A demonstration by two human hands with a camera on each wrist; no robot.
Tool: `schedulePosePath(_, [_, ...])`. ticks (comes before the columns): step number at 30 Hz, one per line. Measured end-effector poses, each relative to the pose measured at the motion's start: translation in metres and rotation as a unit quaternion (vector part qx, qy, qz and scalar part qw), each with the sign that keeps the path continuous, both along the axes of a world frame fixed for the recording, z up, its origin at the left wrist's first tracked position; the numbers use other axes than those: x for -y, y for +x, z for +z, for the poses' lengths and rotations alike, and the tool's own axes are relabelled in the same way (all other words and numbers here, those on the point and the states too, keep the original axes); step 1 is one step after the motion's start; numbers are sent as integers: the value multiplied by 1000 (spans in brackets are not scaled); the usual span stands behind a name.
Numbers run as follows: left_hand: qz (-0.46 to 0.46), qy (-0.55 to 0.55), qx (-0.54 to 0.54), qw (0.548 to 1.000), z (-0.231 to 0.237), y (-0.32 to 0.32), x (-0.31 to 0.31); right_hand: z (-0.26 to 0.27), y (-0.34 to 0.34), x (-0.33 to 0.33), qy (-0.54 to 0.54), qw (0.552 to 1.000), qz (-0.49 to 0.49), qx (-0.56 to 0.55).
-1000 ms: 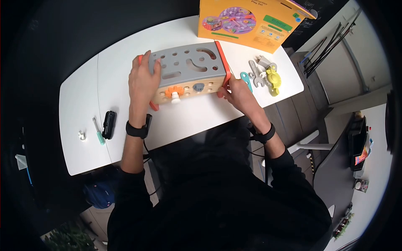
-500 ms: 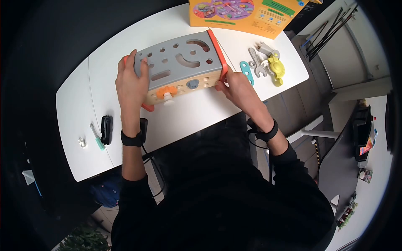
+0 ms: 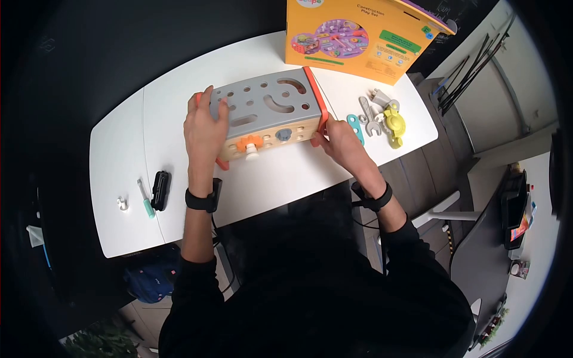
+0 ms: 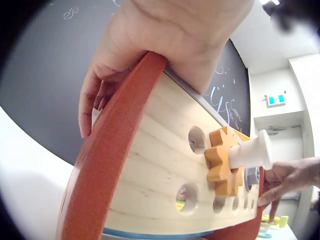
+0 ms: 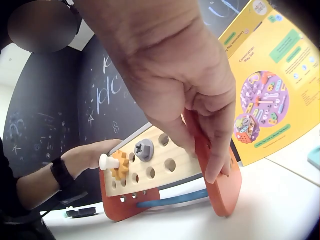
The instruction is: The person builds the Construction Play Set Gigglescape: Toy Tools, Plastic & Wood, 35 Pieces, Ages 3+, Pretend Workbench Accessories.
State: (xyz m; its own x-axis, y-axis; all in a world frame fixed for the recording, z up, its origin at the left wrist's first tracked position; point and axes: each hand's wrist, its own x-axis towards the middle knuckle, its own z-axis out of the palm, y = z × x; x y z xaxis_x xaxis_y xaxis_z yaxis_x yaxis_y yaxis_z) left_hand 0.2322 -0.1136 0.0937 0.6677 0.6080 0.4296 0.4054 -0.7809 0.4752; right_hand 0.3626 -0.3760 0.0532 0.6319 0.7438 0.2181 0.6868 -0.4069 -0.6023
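A toy workbench with a grey slotted top (image 3: 262, 98), pale wooden side (image 4: 155, 165) and red end panels stands on the white table. The left hand (image 3: 204, 131) grips its left end, fingers over the red panel (image 4: 107, 155), thumb on the grey top. The right hand (image 3: 346, 143) pinches the red panel (image 5: 220, 175) at the other end. On the wooden side facing the person, an orange gear (image 5: 120, 166) with a white peg (image 4: 250, 152) sits beside a grey bolt head (image 5: 144, 150). A blue bar (image 5: 175, 199) runs low between the end panels.
An orange-yellow box (image 3: 358, 42) stands behind, at the back right. A grey wrench (image 3: 369, 116), a teal strip (image 3: 356, 128) and yellow parts (image 3: 394, 122) lie right. Left are a screwdriver (image 3: 146, 200), a black case (image 3: 160, 191) and a small white piece (image 3: 122, 203).
The head view has swung away and back. Both hands keep hold of the workbench's ends, with no clear movement of it on the table.
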Motion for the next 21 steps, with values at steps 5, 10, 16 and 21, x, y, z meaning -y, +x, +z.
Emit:
schedulePosePath(5, [-6, 1, 8, 1000, -4, 0, -3, -2, -1, 0, 6, 1000, -5, 0])
schedulePosePath(10, [0, 15, -3, 1000, 0, 0, 0, 1, -1, -1, 9, 1000, -12, 1])
schedulePosePath(16, [-11, 16, -3, 1000, -1, 0, -1, 4, -2, -2, -26, 999, -28, 12])
schedulePosePath(21, [-5, 14, -1, 1000, 1, -1, 1, -5, 1, 0, 35, 998, 2, 46])
